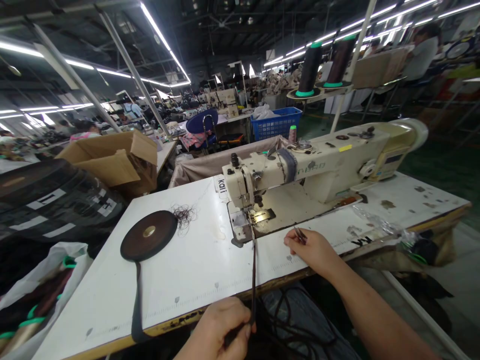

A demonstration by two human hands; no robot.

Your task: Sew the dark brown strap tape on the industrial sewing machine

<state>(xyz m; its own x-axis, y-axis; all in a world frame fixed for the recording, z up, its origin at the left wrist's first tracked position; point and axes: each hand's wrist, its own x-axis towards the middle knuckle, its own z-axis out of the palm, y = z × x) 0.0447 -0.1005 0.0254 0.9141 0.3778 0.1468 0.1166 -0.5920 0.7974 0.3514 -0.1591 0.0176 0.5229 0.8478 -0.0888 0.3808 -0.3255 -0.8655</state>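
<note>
My left hand [221, 322], in front of the table's near edge, is closed around a narrow dark strip [254, 272]. From there the strip runs taut up over the tabletop to the needle area of a cream sewing machine [318, 167]. My right hand [313, 250] hovers by the front edge, right of the needle plate [264, 216], fingers pinched on a slim, pointed metal tool [300, 234]; most of it is hidden by the fingers. More dark strip [296, 320] hangs in loose loops over my lap.
A flat brown tape roll [131, 242] lies on the white table [195, 270], its end hanging over the front edge. Beside it is a thread tangle [183, 217]. An open cardboard box [101, 162], a blue crate [277, 125] and thread cones [309, 70] stand beyond.
</note>
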